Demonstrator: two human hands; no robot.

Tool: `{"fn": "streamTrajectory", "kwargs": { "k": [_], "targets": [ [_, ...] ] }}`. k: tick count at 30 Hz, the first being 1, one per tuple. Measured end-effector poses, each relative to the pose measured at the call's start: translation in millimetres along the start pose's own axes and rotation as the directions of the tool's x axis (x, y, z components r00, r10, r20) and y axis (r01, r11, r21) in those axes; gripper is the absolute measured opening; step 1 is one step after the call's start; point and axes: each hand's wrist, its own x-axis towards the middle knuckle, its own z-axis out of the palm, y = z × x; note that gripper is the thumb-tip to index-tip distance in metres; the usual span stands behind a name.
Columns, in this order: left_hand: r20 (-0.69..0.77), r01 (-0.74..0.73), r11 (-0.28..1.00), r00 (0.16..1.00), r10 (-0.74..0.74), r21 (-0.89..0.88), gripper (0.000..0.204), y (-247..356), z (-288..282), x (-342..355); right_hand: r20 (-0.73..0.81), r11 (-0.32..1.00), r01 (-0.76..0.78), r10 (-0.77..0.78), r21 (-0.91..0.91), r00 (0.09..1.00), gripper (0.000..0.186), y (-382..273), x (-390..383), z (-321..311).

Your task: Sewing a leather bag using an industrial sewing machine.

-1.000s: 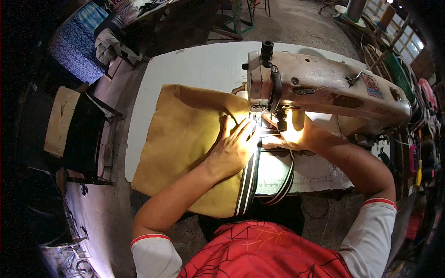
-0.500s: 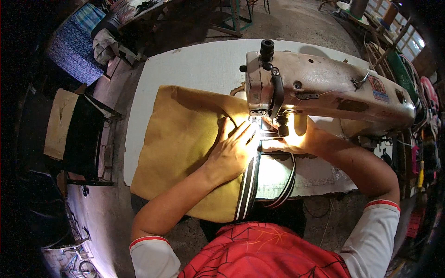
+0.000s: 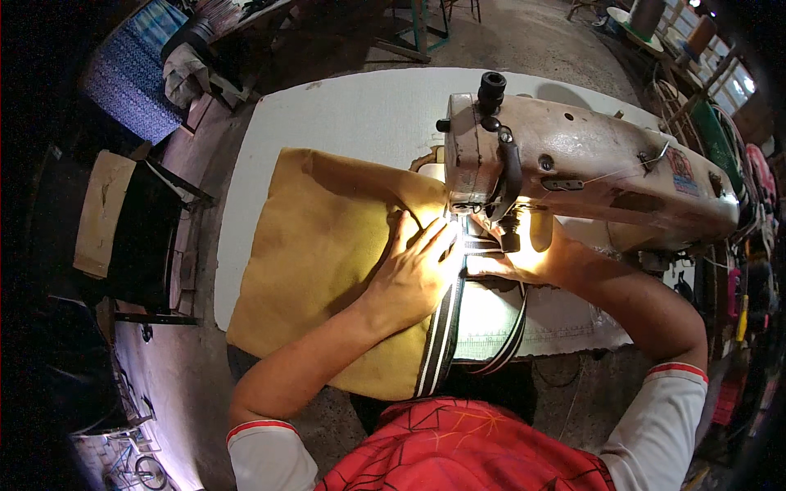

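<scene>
Tan fabric (image 3: 303,237) lies across the machine bed, with a black-and-white striped strap (image 3: 440,348) along its right edge. My left hand (image 3: 413,266) rests flat on the fabric, fingers spread and fingertips close to the needle area. On the right side of the needle, my right hand (image 3: 536,254) holds another stretch of striped strap (image 3: 483,245) between thumb and fingers. Its fingers are partly hidden by the sewing machine (image 3: 589,164) head and washed out by the lamp glare. A loop of strap (image 3: 514,335) hangs down toward me beneath this hand.
A white tabletop (image 3: 344,106) surrounds the work, with a printed ruler scale (image 3: 557,334) near its front edge. To the left stands a dark chair (image 3: 139,229) with a tan panel. Thread cones (image 3: 700,37) stand at the far right, above hanging cords and tools.
The machine and table appear slightly shifted to the right and down in the picture. Both hands keep nearly the same place on the fabric and strap.
</scene>
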Motion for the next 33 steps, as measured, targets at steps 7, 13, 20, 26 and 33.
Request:
{"fn": "streamTrajectory", "kwargs": {
  "k": [7,13,20,26,33],
  "targets": [
    [-0.018,-0.009,1.0,1.0,0.009,-0.022,0.039,-1.6,1.0,-0.3,-0.007,0.995,-0.052,0.053,0.08,0.999,0.051,-4.8,10.8,-16.0],
    [-0.043,-0.006,1.0,0.999,0.006,-0.018,0.04,-2.4,0.2,2.3,0.044,0.995,-0.088,0.086,0.038,0.995,0.055,-5.7,9.4,-12.9],
    [-0.039,-0.002,0.999,0.999,0.001,-0.039,0.042,-2.0,-1.2,2.0,0.098,0.992,-0.09,0.08,0.093,0.992,0.055,0.2,-2.5,3.3],
    [-0.024,0.0,1.0,1.0,0.0,0.004,0.042,-1.9,-0.6,1.5,0.073,0.994,-0.089,0.093,-0.064,0.993,0.058,-1.8,-5.5,2.6],
    [-0.035,-0.01,1.0,0.999,0.01,-0.004,0.043,-3.2,0.4,1.6,-0.081,0.99,0.015,-0.026,-0.137,0.996,0.06,-1.0,1.1,-5.7]
  ]
}}
